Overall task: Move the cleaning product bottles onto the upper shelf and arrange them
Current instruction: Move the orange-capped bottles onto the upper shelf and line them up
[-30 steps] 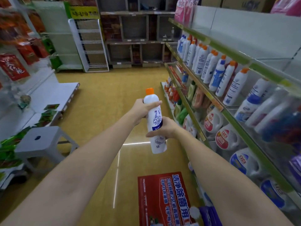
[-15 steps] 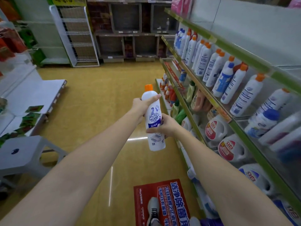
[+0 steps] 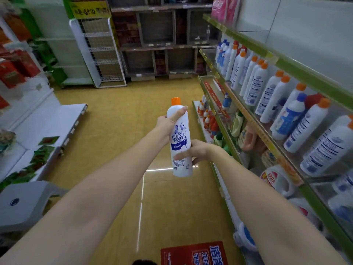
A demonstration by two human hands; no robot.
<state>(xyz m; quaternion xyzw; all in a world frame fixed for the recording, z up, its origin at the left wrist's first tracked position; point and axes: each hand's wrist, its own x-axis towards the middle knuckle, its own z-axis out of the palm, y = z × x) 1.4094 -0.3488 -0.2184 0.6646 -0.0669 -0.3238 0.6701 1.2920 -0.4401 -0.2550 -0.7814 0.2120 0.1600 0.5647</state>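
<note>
Both hands hold a white bottle [image 3: 180, 138] with an orange cap upright over the yellow floor [image 3: 122, 119]: the left hand [image 3: 168, 121] grips its neck, the right hand [image 3: 194, 152] its lower body. To the right, a green-edged shelf [image 3: 254, 129] carries a row of similar bottles [image 3: 271, 94].

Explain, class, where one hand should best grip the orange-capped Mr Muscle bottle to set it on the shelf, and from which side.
Grip the Mr Muscle bottle around its straight middle, where the label sits, coming from the aisle side, opposite the shelf. The body is a tall, even cylinder held upright, so fingers wrap it fully there. The left hand holds its narrowing shoulder; the right hand holds lower down.
</note>
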